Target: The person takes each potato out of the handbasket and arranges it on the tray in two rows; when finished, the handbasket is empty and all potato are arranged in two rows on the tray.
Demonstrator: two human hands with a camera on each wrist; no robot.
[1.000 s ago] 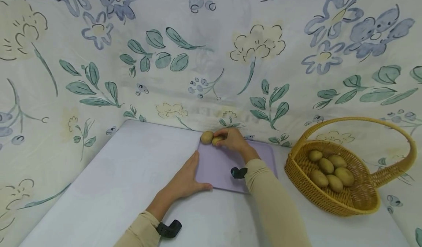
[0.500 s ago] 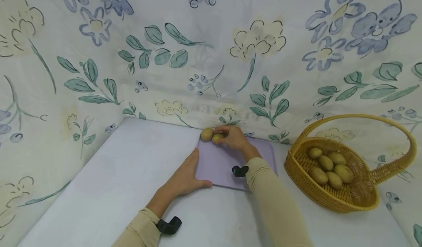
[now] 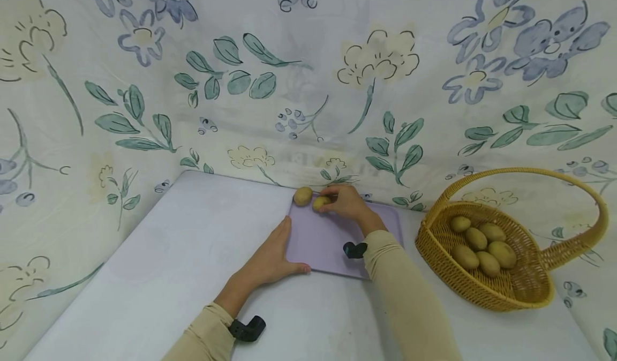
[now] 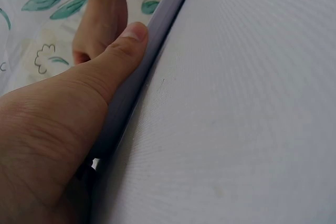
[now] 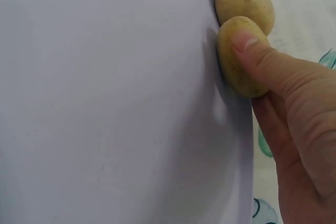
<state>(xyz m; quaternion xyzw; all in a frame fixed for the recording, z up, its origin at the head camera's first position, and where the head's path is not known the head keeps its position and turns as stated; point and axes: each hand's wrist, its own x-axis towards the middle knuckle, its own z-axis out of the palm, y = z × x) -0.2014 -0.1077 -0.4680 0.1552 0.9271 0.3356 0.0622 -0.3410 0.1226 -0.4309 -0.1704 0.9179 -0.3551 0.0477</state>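
On the far edge of a lilac tray (image 3: 320, 243), my right hand (image 3: 351, 204) pinches a potato (image 3: 320, 204) between thumb and fingers. In the right wrist view this potato (image 5: 236, 59) is under the thumb, and the fingertips lie behind it, partly hidden. Just beside it, at the tray's far left corner, another potato (image 5: 244, 2) lies untouched. My left hand (image 3: 270, 256) rests at the tray's near left corner, fingers straight along the left side and thumb spread along the front edge. In the left wrist view the left thumb (image 4: 118, 59) lies on the tray rim (image 4: 163, 14).
A wicker basket (image 3: 525, 291) with a tall handle stands right of the tray, holding several potatoes (image 3: 488, 246). Both tray and basket are on a white table (image 3: 202, 232). Floral cloth (image 3: 313, 82) hangs behind the table and at its left side.
My right hand has shifted slightly right with its potato, leaving a small gap to the corner potato. The left hand stays at the tray corner. The head view has tilted slightly.
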